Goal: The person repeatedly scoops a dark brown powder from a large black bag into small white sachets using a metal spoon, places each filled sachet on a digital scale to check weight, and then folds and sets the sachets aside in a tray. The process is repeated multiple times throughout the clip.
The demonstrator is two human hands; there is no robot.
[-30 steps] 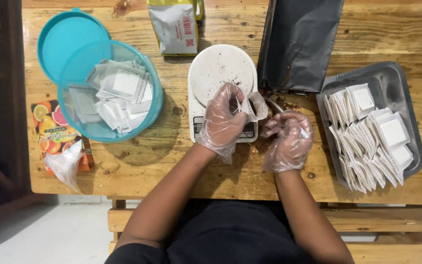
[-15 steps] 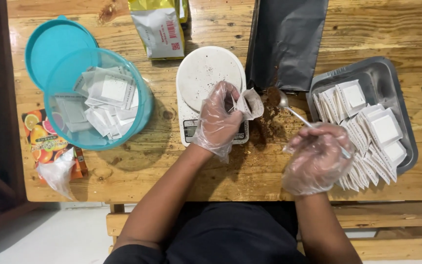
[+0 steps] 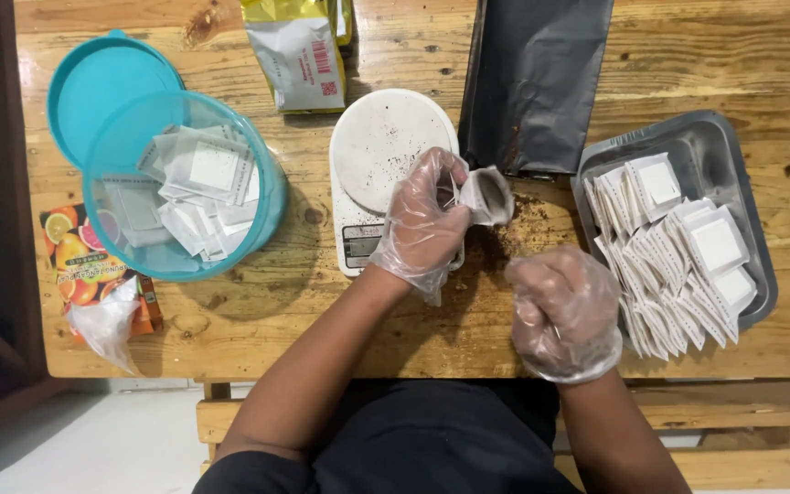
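Silver-and-yellow pouch (image 3: 305, 53) above white scale (image 3: 386, 146); fruit-print packet (image 3: 84, 261) left.

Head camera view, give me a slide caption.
Gloved left hand holds open small white sachet beside kitchen scale.

A foil pouch (image 3: 302, 53), silver-faced with yellow-gold edges, lies at the far edge of the worktop (image 3: 230, 329), just beyond the white scale (image 3: 386, 146); a white label with a red barcode patch sits on its face. A large dark grey bag (image 3: 537, 82), flat and rectangular, lies to the right of the scale, its lower edge beside the metal tray (image 3: 733, 155). A carton (image 3: 80, 261) printed with orange citrus slices rests at the left edge, partly under the teal tub (image 3: 267, 210). The scale's small grey display window (image 3: 360, 245) faces the person; its reading cannot be made out. Small white sachets fill the tub (image 3: 203, 178) and tray (image 3: 678, 247).
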